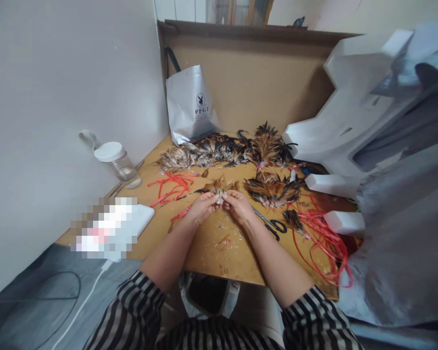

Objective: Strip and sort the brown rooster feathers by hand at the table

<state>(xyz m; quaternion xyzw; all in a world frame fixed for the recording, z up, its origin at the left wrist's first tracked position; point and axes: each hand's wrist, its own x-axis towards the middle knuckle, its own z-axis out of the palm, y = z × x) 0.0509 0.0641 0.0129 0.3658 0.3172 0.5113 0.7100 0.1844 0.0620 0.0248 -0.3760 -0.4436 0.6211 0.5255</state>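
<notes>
"Pinching the tuft [221, 186] by its pale quill end, left hand [203, 206] and right hand [240, 206] face each other, thumbs and fingertips closed, with no gap that I can see. Where does that put it?"

"Over the middle of the table [200, 257], feathers fanned toward the back. Whether it touches the surface, I cannot tell from here."

"State the main fault risk."

"Slippage. The hold covers only the narrow base. Should either pinch ease, quills could slide out of line or drop free. Probable cause: uneven pressure."

"Secondary risk?"

"The scissors [275, 226]. They lie just beside the right wrist [248, 223], blades pointing toward it. A sideways sweep could knock them or bring a blade against it."

"And the red strips [330, 238] at the right?"

"Tangled, with loops reaching the table's edge. Pulling one could drag several, along with the small bunch [294, 221] beside them."

"The pile [213, 150] at the back?"

"Loose and light, in my judgement. A draught or a brushing sleeve [314, 311] could scatter feathers onto the large bunch [272, 189] near its right end."
</notes>
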